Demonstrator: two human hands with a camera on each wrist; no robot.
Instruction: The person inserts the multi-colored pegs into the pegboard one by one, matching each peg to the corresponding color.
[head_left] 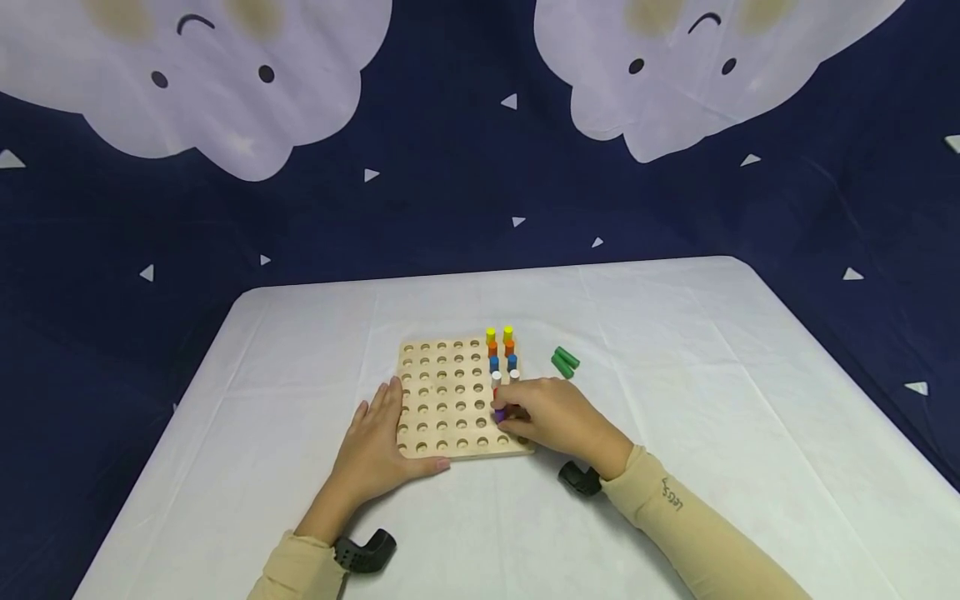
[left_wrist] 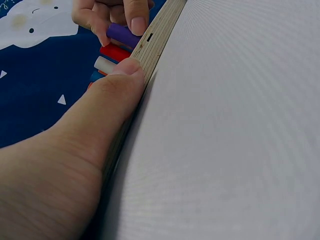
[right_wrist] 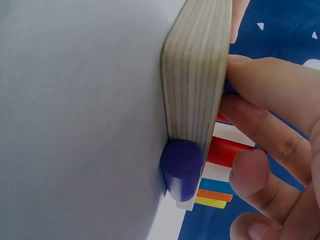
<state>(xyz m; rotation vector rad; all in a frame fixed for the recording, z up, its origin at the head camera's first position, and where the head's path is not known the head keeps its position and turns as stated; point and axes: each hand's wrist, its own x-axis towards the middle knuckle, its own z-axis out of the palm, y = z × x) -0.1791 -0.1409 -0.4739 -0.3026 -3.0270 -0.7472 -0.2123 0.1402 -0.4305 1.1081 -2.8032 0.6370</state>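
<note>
A light wooden pegboard [head_left: 442, 398] with rows of round holes lies on the table. My left hand [head_left: 375, 450] rests at its near left corner, fingers stretched along the left side and thumb along the front edge. Between thumb and fingertips my right hand [head_left: 562, 417] pinches a purple peg [head_left: 500, 415], upright at the board near its right side. Beyond it, pairs of yellow [head_left: 508, 333], orange [head_left: 510, 348], blue [head_left: 512, 363] and white pegs [head_left: 514, 376] stand in two columns. Red pegs [right_wrist: 227, 151] stand there too, partly hidden by the right hand in the head view.
Two green pegs [head_left: 566, 361] lie on the white-covered table [head_left: 675, 333] right of the board. Another purple peg [right_wrist: 182, 170] lies against the board's side. A dark blue cloth [head_left: 450, 217] with clouds hangs behind. Both wrists carry a black device [head_left: 365, 552].
</note>
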